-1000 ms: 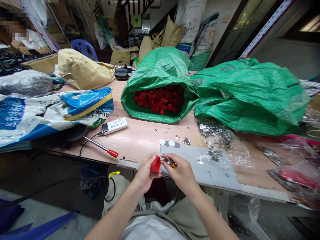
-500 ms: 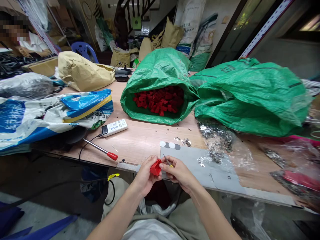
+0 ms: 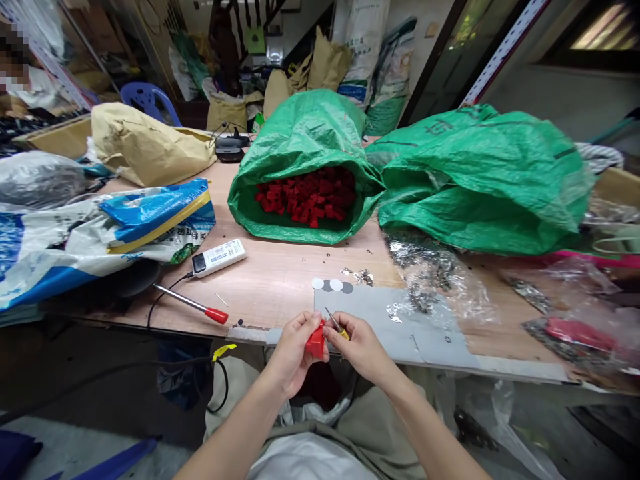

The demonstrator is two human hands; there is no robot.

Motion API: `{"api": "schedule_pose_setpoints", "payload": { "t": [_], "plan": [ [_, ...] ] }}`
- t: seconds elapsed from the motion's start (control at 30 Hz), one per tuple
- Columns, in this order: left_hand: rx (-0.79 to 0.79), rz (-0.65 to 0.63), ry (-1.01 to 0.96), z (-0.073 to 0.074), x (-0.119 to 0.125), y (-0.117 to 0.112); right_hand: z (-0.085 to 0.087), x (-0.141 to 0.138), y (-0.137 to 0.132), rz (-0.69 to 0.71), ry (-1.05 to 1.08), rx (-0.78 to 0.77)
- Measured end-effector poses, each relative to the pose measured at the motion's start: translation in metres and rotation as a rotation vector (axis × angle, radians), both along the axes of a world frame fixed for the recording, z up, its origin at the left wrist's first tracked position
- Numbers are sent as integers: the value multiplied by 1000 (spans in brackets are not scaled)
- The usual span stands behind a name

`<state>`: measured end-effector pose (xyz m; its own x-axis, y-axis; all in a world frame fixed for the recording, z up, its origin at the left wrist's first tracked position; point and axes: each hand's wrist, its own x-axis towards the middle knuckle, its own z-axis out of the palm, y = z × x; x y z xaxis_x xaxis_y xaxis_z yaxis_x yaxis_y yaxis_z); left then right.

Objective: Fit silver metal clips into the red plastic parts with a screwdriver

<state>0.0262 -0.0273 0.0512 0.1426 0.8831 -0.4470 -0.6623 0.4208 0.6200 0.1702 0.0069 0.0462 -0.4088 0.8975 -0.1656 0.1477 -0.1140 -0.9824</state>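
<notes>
My left hand (image 3: 294,353) is closed around a small red plastic part (image 3: 315,341), held just above the table's front edge. In my right hand (image 3: 361,347) are tweezers (image 3: 337,324) with a yellow grip and a thin pointed metal end, which points up and to the left. The right fingertips touch the upper side of the red part. Whether a small metal piece sits between these fingers I cannot tell. Beyond the hands, a green woven sack (image 3: 300,230) lies open toward me, with many similar red parts (image 3: 313,198) inside.
A grey mat (image 3: 365,327) with small metal pieces (image 3: 395,312) covers the front of the table. To the right lie a clear bag of metal pieces (image 3: 425,273) and another green sack (image 3: 480,193). Left are a white handheld device (image 3: 220,258), a red-tipped rod (image 3: 215,315) and a blue-white bag (image 3: 155,220).
The red part has been turned in my left hand, so a different side faces me. The tweezers' yellow grip shows more now. The camera view has shifted slightly to the right.
</notes>
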Motion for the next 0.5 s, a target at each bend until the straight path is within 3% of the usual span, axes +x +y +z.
{"api": "schedule_pose_setpoints", "payload": {
  "t": [0.17, 0.37, 0.5],
  "plan": [
    [24, -161, 73, 1, -9, -1, -1, 11, -10, -55, 105, -246],
    [554, -231, 619, 1, -18, -7, 4, 22, -19, -203, 127, -339],
    [693, -152, 854, 0, -17, -12, -2, 22, -24, -132, 230, -386]
  ]
}}
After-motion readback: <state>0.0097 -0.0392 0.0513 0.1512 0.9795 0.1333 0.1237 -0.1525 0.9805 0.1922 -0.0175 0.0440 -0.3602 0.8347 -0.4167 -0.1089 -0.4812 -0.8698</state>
